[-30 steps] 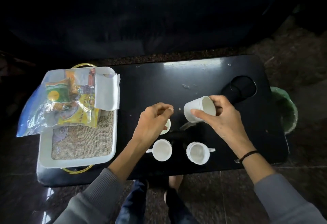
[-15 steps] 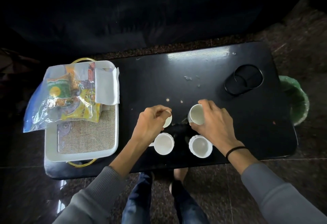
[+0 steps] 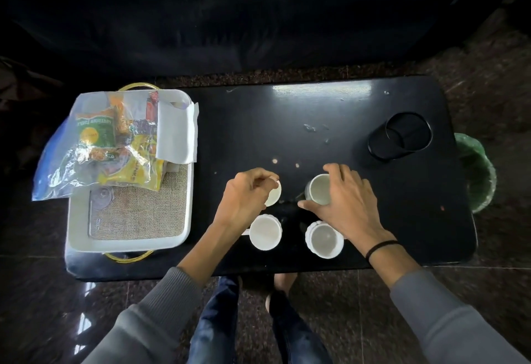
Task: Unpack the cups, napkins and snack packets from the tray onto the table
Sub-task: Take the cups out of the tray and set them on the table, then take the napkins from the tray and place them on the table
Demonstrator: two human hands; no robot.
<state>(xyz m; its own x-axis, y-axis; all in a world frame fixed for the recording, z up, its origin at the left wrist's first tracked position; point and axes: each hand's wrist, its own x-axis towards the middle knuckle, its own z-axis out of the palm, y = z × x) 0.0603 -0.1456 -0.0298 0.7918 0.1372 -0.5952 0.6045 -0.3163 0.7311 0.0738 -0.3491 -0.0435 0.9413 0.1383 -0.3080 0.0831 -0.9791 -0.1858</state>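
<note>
Cups, set-down: right hand clasps right cup; left hand pinches left cup (mostly hidden); lower level, then release.

The tabletop is glossy black. The cups are plain white, as are the tray and the napkin. The tray's mat is tan woven burlap and its handles are gold. One packet is green with a yellow disc, another packet yellow, inside a clear, blue-edged bag. The sleeves are grey, the wrist band black, the bin green, the floor speckled dark brown.
</note>
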